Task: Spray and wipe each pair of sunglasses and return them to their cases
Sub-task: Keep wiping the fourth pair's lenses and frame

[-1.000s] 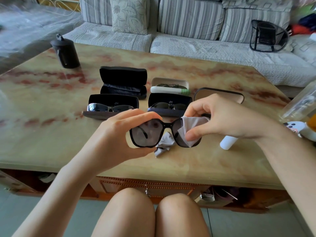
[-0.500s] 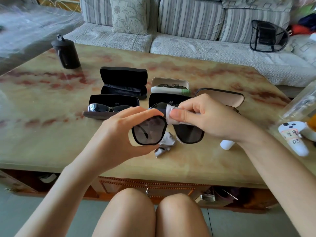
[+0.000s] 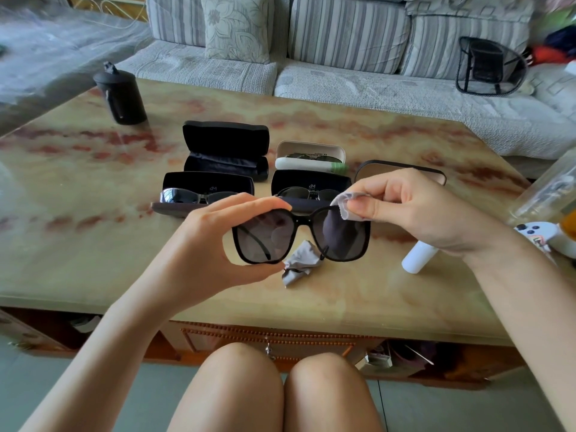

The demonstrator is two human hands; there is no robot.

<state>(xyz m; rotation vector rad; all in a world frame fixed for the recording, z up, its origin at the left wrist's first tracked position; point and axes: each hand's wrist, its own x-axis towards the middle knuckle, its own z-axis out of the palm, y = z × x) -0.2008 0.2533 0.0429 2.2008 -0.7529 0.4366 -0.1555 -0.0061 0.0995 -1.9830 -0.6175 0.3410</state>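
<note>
Black canister (image 3: pixel 120 98) on marble table (image 3: pixel 78 169), striped sofa (image 3: pixel 343 32) and floral cushion (image 3: pixel 237 26) behind

Just beyond the left hand (image 3: pixel 199 244), an open black case (image 3: pixel 187 182) shows a small pale logo (image 3: pixel 213 188) inside its lid, something ending in M. The second case (image 3: pixel 296 182), behind the right hand (image 3: pixel 414 210), bears the same mark.

Left hand (image 3: pixel 199 244) and right hand (image 3: pixel 417 210) raised, fingers (image 3: pixel 249 202) curled, pinching.

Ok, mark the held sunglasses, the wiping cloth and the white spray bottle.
sunglasses (image 3: pixel 265 238): head view, centre of the lens on the picture's left.
wiping cloth (image 3: pixel 339 205): head view, pinched upper corner.
white spray bottle (image 3: pixel 417 255): head view, middle of its body.
</note>
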